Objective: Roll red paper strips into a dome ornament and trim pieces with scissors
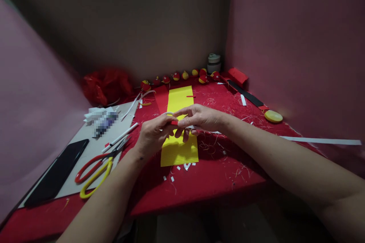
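Observation:
Above a yellow ribbed sheet (179, 155), my two hands meet at their fingertips. My left hand (155, 131) is closed, its thumb and fingers pinching a small red strip (174, 123). My right hand (196, 117) is closed at the same strip, thumb and forefinger together, the other fingers curled below. A pale curved strip (169, 114) shows just above the fingertips. A thin red strip (191, 96) lies on the far part of the yellow sheet. Small white scraps (186, 166) lie by its near edge.
Red-and-yellow scissors (94, 174), a black phone-like slab (58, 171) and a white stick (121, 136) lie on a grey board at left. Several red-and-yellow balls (176, 76) line the back. A yellow round lid (273, 116) and long white strip (322, 140) are at right.

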The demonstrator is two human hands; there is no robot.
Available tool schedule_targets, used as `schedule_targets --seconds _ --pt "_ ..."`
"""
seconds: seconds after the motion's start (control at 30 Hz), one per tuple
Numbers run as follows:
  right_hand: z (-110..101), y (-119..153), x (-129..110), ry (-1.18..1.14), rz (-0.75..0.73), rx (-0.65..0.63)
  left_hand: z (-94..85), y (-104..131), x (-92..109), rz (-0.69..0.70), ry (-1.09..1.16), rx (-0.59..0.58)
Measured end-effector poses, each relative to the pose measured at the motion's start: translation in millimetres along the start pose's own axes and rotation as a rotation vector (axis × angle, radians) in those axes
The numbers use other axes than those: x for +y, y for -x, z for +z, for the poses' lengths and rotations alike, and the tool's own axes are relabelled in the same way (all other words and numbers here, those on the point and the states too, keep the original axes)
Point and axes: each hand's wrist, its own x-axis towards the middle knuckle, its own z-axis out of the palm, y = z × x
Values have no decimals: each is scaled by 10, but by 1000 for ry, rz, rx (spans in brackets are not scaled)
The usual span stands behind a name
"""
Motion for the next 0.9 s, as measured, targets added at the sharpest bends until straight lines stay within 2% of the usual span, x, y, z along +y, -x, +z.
schedule_targets --seconds 0.27,0.5,0.63,0.73,0.9 --pt "10 -11 37 -85 -36 -34 37 -5 14 -45 170 -42" --pt "22 -21 64 -129 15 9 23 -17 15 66 -40 9" --pt "33 -14 38 -143 68 -12 38 -20 -15 114 -127 23" --pt "61 -7 15 -122 96 -1 39 -16 -22 149 -198 -11" --pt "67 -19 51 -55 92 104 7 1 -55 140 -301 -30"
